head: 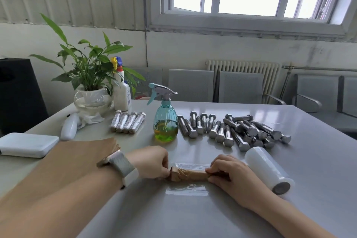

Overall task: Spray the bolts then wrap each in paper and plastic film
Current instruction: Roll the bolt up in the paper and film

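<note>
A bolt wrapped in brown paper (190, 175) lies on a clear sheet of plastic film (186, 189) near the table's front. My left hand (152, 161) pinches its left end and my right hand (226, 173) pinches its right end. Several bare steel bolts (234, 130) lie in a row and a heap behind. Several wrapped bolts (128, 121) lie side by side at the back left. A teal spray bottle (165, 121) with green liquid stands between them. The roll of plastic film (267, 171) lies just right of my right hand. A stack of brown paper (81, 152) sits under my left forearm.
A potted plant in a glass bowl (92, 100), a white bottle (121, 91) and a white handheld object (68, 128) stand at the back left. A white flat case (27, 145) lies at the left edge. Grey chairs (239, 87) line the wall.
</note>
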